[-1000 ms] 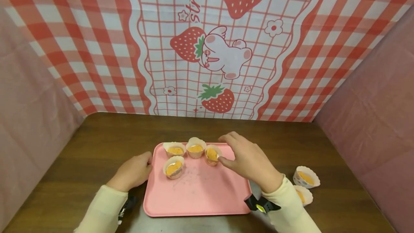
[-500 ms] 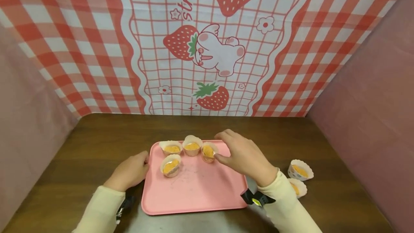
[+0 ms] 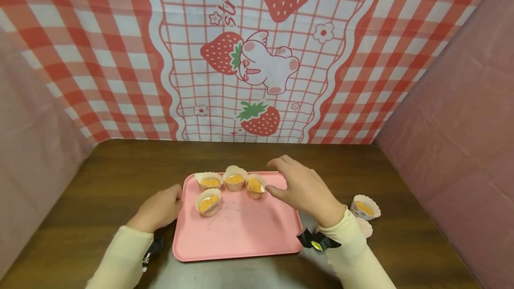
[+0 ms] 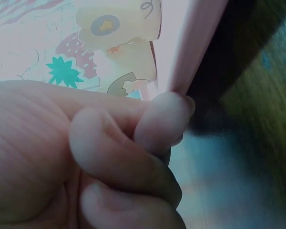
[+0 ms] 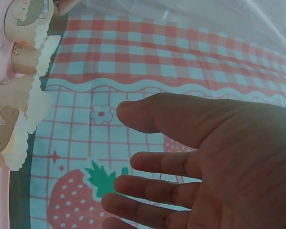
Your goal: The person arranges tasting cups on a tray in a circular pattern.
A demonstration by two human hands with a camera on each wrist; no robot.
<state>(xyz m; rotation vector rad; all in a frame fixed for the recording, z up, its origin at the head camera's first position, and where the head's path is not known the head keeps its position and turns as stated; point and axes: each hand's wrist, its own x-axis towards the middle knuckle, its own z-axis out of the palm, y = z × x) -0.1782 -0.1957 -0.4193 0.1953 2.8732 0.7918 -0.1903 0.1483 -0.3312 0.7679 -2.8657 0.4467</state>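
My left hand [image 3: 161, 208] is at the left edge of the pink tray [image 3: 249, 235], pinching its rim between thumb and finger. In the left wrist view the thumb [image 4: 162, 119] meets the rim and the other fingers are curled. My right hand [image 3: 303, 186] hovers over the tray's far right part, fingers spread and holding nothing. Nearest to its thumb is a paper-cupped cupcake [image 3: 254, 186] with an orange-yellow filling. More such cupcakes stand on the tray: one at the back middle [image 3: 234, 179], one at the back left [image 3: 209, 182] and one in front [image 3: 208, 203].
To the right of the tray, a cupcake [image 3: 365, 208] stands on the brown wooden table [image 3: 401, 244]. A second paper cup [image 3: 364, 226] there is partly hidden by the right sleeve. A red checked strawberry cloth [image 3: 265, 75] hangs behind the table, with pink cloths at the sides.
The whole head view has shifted slightly left. My right hand has drawn back a little from the nearest cupcake. The left hand stays at the tray's rim.
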